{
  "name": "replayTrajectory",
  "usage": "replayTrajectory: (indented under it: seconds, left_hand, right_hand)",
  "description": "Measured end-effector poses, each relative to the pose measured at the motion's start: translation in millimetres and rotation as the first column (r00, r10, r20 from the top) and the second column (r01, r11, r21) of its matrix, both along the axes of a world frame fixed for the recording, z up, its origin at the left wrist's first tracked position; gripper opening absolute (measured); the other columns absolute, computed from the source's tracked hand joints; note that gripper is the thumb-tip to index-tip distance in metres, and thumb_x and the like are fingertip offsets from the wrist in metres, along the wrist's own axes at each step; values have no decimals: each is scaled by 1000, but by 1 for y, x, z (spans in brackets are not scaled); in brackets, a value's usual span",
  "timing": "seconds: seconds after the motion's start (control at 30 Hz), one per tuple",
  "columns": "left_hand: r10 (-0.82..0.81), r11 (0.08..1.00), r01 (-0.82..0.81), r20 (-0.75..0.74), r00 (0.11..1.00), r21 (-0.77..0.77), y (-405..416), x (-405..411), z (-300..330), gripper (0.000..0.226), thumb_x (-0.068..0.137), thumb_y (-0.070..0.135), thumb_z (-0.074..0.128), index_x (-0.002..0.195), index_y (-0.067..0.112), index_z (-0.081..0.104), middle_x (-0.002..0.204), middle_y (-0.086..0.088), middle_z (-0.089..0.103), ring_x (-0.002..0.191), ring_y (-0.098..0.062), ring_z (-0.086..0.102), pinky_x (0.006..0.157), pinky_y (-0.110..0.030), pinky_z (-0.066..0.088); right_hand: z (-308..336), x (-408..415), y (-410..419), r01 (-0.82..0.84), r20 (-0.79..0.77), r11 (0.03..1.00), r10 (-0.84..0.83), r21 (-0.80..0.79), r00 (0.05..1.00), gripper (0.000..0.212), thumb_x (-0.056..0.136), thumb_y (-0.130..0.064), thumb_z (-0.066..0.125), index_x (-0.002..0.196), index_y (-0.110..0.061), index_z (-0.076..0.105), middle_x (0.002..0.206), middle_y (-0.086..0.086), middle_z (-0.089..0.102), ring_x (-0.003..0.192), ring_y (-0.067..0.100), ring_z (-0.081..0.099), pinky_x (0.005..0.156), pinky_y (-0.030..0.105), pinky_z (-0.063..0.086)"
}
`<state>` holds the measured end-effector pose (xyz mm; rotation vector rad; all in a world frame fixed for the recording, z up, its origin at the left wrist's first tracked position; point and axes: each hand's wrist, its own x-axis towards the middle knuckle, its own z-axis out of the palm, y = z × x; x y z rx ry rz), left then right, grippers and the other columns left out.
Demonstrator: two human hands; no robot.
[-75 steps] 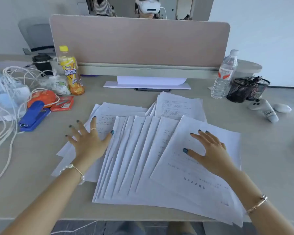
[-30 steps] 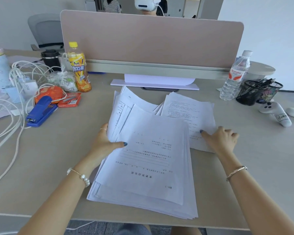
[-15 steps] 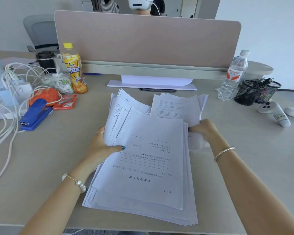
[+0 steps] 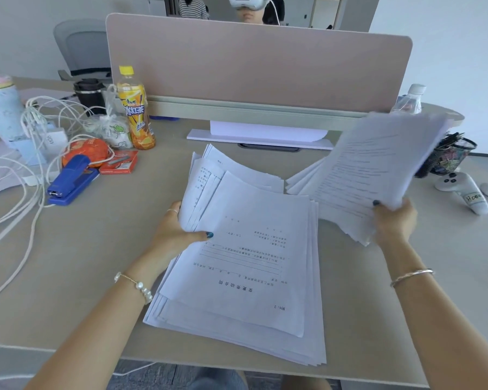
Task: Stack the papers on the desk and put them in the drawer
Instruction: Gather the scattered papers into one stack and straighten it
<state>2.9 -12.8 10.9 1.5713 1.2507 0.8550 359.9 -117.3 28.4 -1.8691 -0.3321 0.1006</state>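
Paper, main stack (image 4: 243, 266): loose white sheets, light, limp and prone to sliding, laid fanned at the near edge of the desk (image 4: 90, 263); a grip along one long edge is judged best.
Lifted bundle (image 4: 375, 173): raised and tilted at right, bowed, apart from the stack.
Left hand (image 4: 175, 235): stack's left edge is pinched, thumb on top.
Right hand (image 4: 395, 220): bundle's lower corner is clamped.
Surface: smooth beige laminate.
Room: office; pink divider (image 4: 259, 63) behind.

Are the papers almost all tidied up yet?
About halfway. Most sheets already sit in one rough pile under the left hand. The right hand holds a second bundle in the air. Joining them, squaring up and the drawer remain; no drawer is in view.
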Motion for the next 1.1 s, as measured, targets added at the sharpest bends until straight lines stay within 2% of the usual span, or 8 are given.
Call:
replayTrajectory:
  seconds: [0.2, 0.53, 0.7, 0.8, 0.9, 0.97, 1.03, 1.1]
  left_hand:
    - [67, 998, -67, 37, 997, 12, 0, 3, -1, 72, 62, 3, 81, 123, 13, 45, 109, 1, 54, 96, -18, 55, 68, -18, 42]
    - [88, 996, -89, 287, 954, -11, -9, 40, -1, 58, 72, -3, 71, 118, 13, 40, 96, 8, 57, 90, -13, 58, 69, -18, 46]
    - [30, 999, -18, 316, 948, -42, -6, 62, 3, 59, 74, 0, 71, 123, 11, 39, 101, 4, 57, 86, -7, 58, 57, -7, 47]
    - [-19, 994, 48, 272, 962, -101, -2, 69, 0, 49, 77, 9, 71, 116, 15, 43, 99, 4, 60, 81, -3, 57, 56, -11, 46]
    - [-24, 978, 74, 249, 968, -196, 6, 72, -2, 45, 78, 33, 69, 114, 17, 47, 116, -3, 62, 92, -12, 61, 80, -27, 52]
    - [-23, 960, 79, 206, 978, -270, 10, 71, 1, 70, 68, 60, 62, 123, 19, 47, 131, 1, 55, 113, -18, 56, 101, -39, 44]
    - [-25, 940, 87, 187, 982, -329, 12, 70, 4, 96, 56, 74, 61, 134, 22, 41, 135, 5, 49, 123, -19, 50, 107, -42, 39]
    - [-67, 949, 118, 177, 982, -293, 9, 71, 5, 88, 58, 59, 75, 130, 19, 43, 129, 4, 56, 118, -19, 54, 101, -36, 43]
  right_hand:
    - [11, 22, -26, 41, -147, 968, -4, 247, 989, 22, 73, -3, 63, 89, -15, 54, 91, 7, 55, 82, 15, 44, 71, 23, 37]
    - [7, -10, -21, -66, -188, 966, 115, 249, 975, 20, 79, 1, 61, 92, -13, 54, 82, 4, 56, 81, 16, 47, 75, 24, 36]
    - [6, -19, -21, -99, -196, 967, 147, 235, 969, 18, 78, 2, 59, 90, -11, 54, 68, -6, 49, 76, 16, 46, 61, 22, 39]
    - [4, -21, -24, -134, -232, 962, 191, 240, 954, 17, 77, 0, 62, 88, -11, 55, 69, -3, 51, 81, 18, 46, 67, 27, 40]
    - [3, -29, -28, -294, -272, 930, 347, 219, 897, 21, 77, 2, 64, 93, -10, 59, 86, 7, 62, 82, 21, 55, 69, 29, 45]
    - [0, -39, -29, -443, -298, 873, 487, 205, 821, 24, 76, 5, 66, 96, -7, 61, 94, 13, 65, 79, 24, 59, 74, 35, 50]
    - [-6, -51, -28, -580, -286, 803, 592, 135, 754, 26, 74, 4, 70, 97, -3, 63, 95, 16, 66, 80, 27, 61, 77, 42, 53]
    - [-12, -61, -25, -652, -234, 758, 630, -22, 741, 27, 70, -3, 75, 95, -5, 66, 88, 13, 67, 78, 26, 62, 71, 38, 53]
